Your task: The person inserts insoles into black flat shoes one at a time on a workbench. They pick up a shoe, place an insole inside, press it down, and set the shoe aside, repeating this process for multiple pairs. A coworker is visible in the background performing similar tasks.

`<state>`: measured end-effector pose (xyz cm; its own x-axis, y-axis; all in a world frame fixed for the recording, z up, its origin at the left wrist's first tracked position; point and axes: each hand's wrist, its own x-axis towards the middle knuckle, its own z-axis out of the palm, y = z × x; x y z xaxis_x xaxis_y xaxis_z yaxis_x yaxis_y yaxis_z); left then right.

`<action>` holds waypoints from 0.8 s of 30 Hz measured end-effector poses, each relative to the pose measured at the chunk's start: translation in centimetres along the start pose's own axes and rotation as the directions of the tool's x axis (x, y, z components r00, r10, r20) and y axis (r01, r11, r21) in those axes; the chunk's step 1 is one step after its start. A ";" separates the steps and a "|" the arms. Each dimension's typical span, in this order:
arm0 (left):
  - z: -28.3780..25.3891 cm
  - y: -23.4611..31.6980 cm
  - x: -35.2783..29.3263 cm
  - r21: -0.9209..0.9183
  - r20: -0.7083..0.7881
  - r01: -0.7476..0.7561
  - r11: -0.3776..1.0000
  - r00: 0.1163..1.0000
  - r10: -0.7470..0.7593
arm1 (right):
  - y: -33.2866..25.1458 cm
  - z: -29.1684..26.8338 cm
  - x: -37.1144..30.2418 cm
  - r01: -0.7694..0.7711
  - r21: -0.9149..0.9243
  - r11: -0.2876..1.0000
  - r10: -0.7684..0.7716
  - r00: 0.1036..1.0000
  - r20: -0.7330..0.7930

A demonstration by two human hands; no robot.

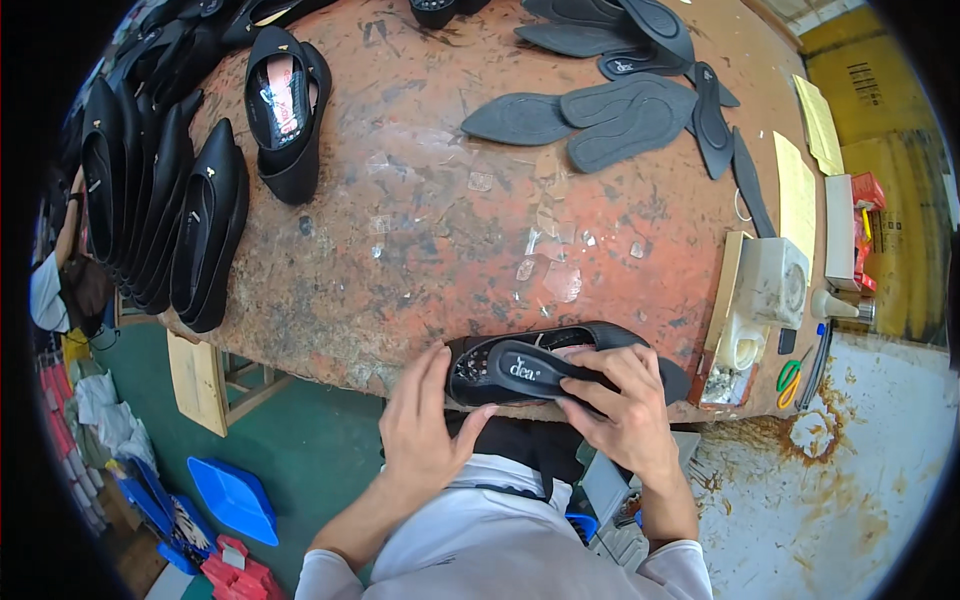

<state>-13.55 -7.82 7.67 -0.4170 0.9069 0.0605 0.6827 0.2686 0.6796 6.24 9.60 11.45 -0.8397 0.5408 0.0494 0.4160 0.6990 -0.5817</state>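
A black pointed flat shoe (470, 380) lies sideways at the near edge of the worktable, its toe to the right. My left hand (420, 420) holds its heel end, fingers on the far side and thumb on the near side. A black insole (525, 371) with pale lettering on its heel part sits partly inside the shoe opening. Pinched between thumb and fingers of my right hand (628, 408) is the insole's middle. The insole's front part is hidden beneath that hand.
Several black insoles (630, 120) lie at the far right. Black shoes (210, 225) stand in rows on the left, beside another pair (285, 110). At right are a wooden tray (722, 300), a whitish container (775, 280), scissors (789, 382) and yellow paper sheets (796, 190).
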 end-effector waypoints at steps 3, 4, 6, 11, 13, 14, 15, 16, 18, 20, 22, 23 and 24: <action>0.8 0.4 -0.6 0.141 0.019 -0.011 0.990 1.000 0.008 | 0.3 1.3 1.1 0.047 0.034 0.998 -0.048 0.998 0.029; 0.7 0.7 -0.5 0.157 0.039 -0.001 0.988 0.999 -0.006 | 0.3 1.6 1.4 0.066 0.055 0.996 -0.068 0.997 0.043; 0.3 1.3 -0.3 0.178 0.079 0.005 0.984 0.997 -0.020 | -0.1 2.3 2.2 0.090 0.079 0.993 -0.094 0.994 0.056; 0.1 1.7 -0.2 0.130 0.089 0.030 0.991 0.995 -0.042 | 0.0 3.9 2.8 0.112 0.090 0.990 -0.118 0.990 0.073; -0.2 2.0 0.0 0.134 0.137 0.041 0.990 0.989 -0.060 | 0.1 4.1 2.8 0.101 0.089 0.991 -0.109 0.991 0.081; -0.6 2.3 0.3 0.164 0.184 0.034 0.986 0.981 -0.065 | 0.2 4.2 2.7 0.096 0.089 0.991 -0.103 0.991 0.085; -0.8 2.5 0.5 0.193 0.226 0.029 0.981 0.971 -0.074 | 0.2 4.2 2.8 0.099 0.090 0.991 -0.108 0.989 0.101; -0.8 2.5 0.9 0.207 0.226 0.010 0.978 0.972 -0.057 | 0.1 4.1 3.0 0.102 0.092 0.990 -0.113 0.987 0.117; -0.9 2.5 1.5 0.237 0.224 -0.030 0.971 0.974 -0.025 | 0.1 4.1 3.1 0.101 0.099 0.990 -0.113 0.985 0.128; -0.5 2.6 1.7 0.254 0.226 -0.014 0.967 0.973 -0.045 | 0.0 4.1 3.3 0.091 0.111 0.990 -0.104 0.987 0.119; -0.1 2.6 1.9 0.268 0.248 0.007 0.963 0.966 -0.076 | -0.1 4.4 3.3 0.087 0.094 0.992 -0.097 0.989 0.112; -0.1 2.7 2.1 0.277 0.267 0.021 0.961 0.959 -0.098 | -0.2 4.5 3.3 0.084 0.086 0.993 -0.093 0.990 0.107; 0.0 2.8 2.1 0.283 0.288 0.035 0.958 0.950 -0.120 | -0.1 4.6 3.3 0.095 0.080 0.992 -0.103 0.988 0.113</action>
<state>-12.49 -5.12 9.68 -0.3054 0.9229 -0.2346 0.8096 0.3813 0.4462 1.87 9.14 7.96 -0.9121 0.4096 0.0175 0.3053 0.7071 -0.6378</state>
